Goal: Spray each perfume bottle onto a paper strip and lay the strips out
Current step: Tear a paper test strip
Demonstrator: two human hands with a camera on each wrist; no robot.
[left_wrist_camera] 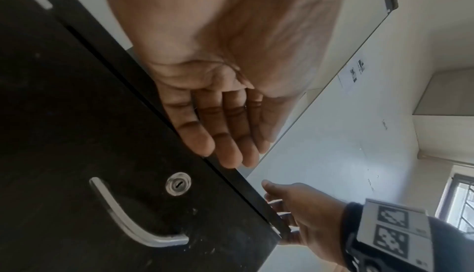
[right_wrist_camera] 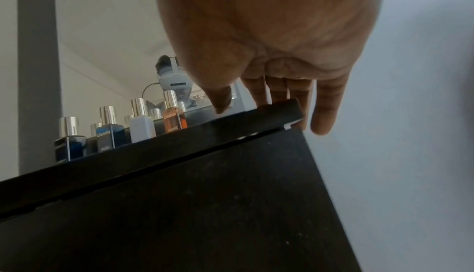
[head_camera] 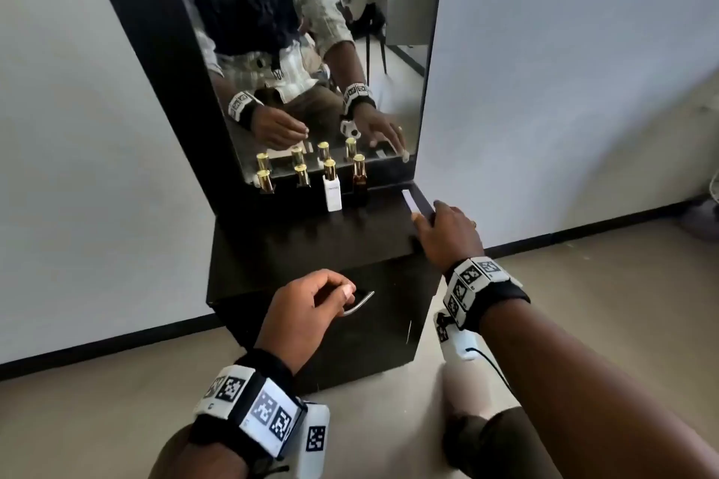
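Four gold-capped perfume bottles stand in a row against the mirror: two dark ones point(head_camera: 265, 181) point(head_camera: 302, 175), a white one point(head_camera: 332, 191) and an amber one point(head_camera: 360, 183). The right wrist view shows the same row, with the white bottle point(right_wrist_camera: 141, 126) beside the amber bottle point(right_wrist_camera: 174, 118). A white paper strip point(head_camera: 410, 201) lies at the right edge of the black dresser top point(head_camera: 330, 241). My right hand point(head_camera: 432, 216) rests on that corner, its straight fingers point(right_wrist_camera: 324, 114) over the strip's near end. My left hand point(head_camera: 334, 290) hovers before the dresser front, fingers loosely curled and holding nothing.
A metal handle point(head_camera: 360, 303) and a keyhole point(left_wrist_camera: 178, 183) sit on the dresser's front panel, just beyond my left hand. The tall mirror point(head_camera: 311, 51) rises right behind the bottles. White walls flank the dresser, and bare floor point(head_camera: 116, 420) lies below.
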